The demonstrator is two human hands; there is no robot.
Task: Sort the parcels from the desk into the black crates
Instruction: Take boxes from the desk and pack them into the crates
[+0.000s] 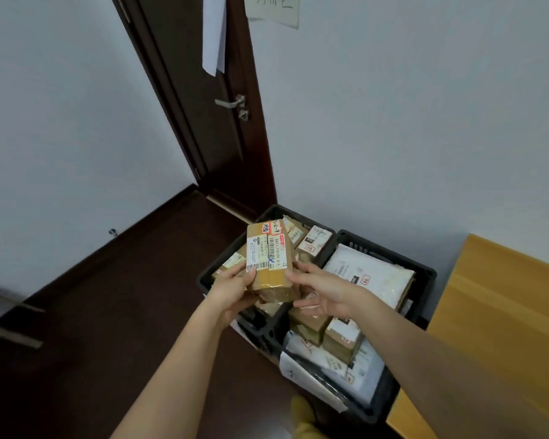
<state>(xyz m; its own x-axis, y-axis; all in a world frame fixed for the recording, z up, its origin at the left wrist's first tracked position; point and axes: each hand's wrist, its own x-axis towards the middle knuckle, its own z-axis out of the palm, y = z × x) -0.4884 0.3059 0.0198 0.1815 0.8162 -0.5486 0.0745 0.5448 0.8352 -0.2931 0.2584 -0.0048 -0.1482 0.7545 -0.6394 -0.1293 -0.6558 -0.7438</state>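
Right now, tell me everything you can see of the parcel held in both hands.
The parcel is a brown cardboard box wrapped in glossy tape, with a white barcoded shipping label and small red and white stickers near its far end. It is held above the black crates, the left hand and right hand gripping its near end.

Cardboard parcel (268,264) — glossy tape; black plastic crates (425,280).
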